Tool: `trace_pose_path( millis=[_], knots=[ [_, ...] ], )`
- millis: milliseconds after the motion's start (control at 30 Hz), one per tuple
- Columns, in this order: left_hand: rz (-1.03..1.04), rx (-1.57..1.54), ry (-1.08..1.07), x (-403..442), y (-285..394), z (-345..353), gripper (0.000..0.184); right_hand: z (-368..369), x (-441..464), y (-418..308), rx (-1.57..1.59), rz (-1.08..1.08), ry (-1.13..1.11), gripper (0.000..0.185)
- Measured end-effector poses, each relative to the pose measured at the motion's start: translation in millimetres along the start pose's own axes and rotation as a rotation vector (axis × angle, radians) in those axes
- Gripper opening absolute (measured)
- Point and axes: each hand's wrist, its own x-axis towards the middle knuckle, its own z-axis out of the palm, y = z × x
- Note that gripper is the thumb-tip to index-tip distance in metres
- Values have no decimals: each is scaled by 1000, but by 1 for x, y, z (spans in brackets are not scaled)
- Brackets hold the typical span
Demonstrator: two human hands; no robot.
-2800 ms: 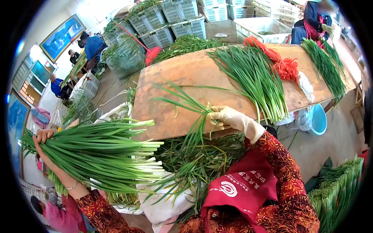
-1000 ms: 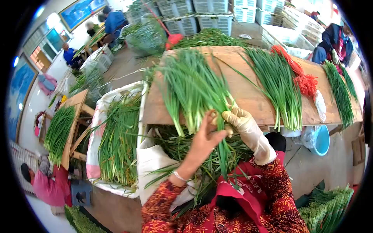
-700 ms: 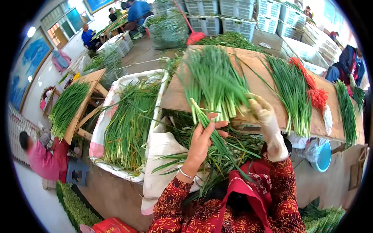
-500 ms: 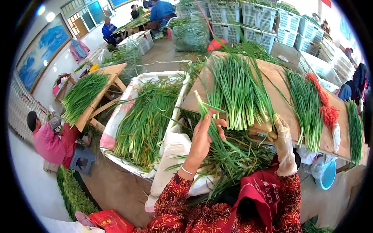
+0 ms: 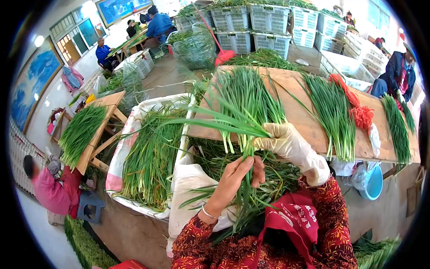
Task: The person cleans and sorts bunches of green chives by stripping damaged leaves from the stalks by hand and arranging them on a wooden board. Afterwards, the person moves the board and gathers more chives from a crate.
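Observation:
My bare left hand (image 5: 237, 177), with a bracelet at the wrist, is closed on a few garlic chives whose leaves hang down below the fingers. Just above it, my gloved right hand (image 5: 286, 143) pinches garlic chive stalks (image 5: 228, 125) by one end, and their leaves stretch leftward, partly blurred. Behind both hands, a fanned pile of garlic chives (image 5: 248, 92) lies on the wooden board (image 5: 295, 83), pale ends toward me. Loose, tangled leaves (image 5: 282, 177) are heaped under my hands, below the board's edge.
Left of me stands a white crate (image 5: 186, 130) full of chives. Further right on the board lie another bunch (image 5: 331, 116), red ties (image 5: 358, 112) and a third bunch (image 5: 394, 125). A blue basin (image 5: 374, 184) is below. Other people sit or stand around; stacked crates (image 5: 268, 20) are behind.
My right hand has moved left from the pile's right side, and now holds stalks. My left hand has come lower; the pale stalk end above it no longer shows there. The view has shifted.

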Motion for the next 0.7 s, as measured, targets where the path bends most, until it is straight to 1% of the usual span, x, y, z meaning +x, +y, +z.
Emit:
trace_pose_path(
  millis=[33,167,200,300,433,533,567,600,700],
  knots=[
    [-16,0,-12,-2,1,-1,34,-3,-1,1,-116,-22,20,26],
    [-63,-15,-31,-8,0,-3,35,-11,-1,-9,-304,-40,143,23],
    [-70,-20,-27,-9,0,-4,35,-12,-1,-6,-288,-56,181,21],
    [-61,9,-35,-9,2,-4,35,-12,0,3,-126,44,268,19],
    [-92,50,-34,-14,4,-6,35,-18,-1,19,-280,-197,496,23],
    [-104,16,-12,-28,0,-18,34,-59,-9,3,-22,-12,478,31],
    [-109,41,-7,-28,0,-20,34,-69,-10,9,-259,52,435,31],
    [-118,63,-4,-26,1,-20,33,-67,-12,5,-405,115,375,37],
    [-117,170,-28,-14,-3,-16,33,-36,-20,-27,-251,2,195,42]
  ],
)
